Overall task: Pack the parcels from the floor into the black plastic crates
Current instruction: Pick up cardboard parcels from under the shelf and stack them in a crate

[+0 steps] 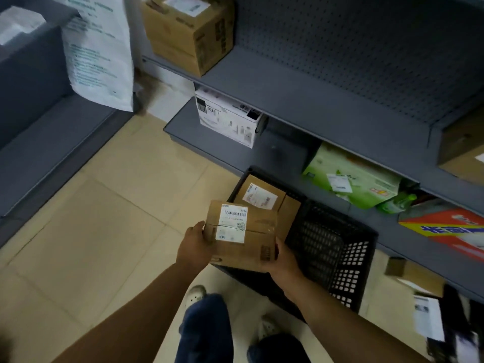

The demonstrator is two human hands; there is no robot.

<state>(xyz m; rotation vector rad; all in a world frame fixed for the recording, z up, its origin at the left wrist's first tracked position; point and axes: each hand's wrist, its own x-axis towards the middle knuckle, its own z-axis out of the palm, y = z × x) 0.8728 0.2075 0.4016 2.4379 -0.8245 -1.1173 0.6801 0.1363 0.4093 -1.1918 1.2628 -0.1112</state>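
Observation:
A brown cardboard parcel with white shipping labels is held between both hands over the near left corner of the black plastic crate. My left hand grips its left side, thumb on top. My right hand holds its right underside, fingers curled round the edge. Inside the crate, at its far left, lies another brown parcel with a white label, and a plain brown box leans next to it. The crate's right half shows bare mesh.
Grey metal shelves run along the right and back, carrying a brown carton, a white box, a green box and an orange-red pack. More parcels lie on the floor at right. Beige floor tiles stretch to the left.

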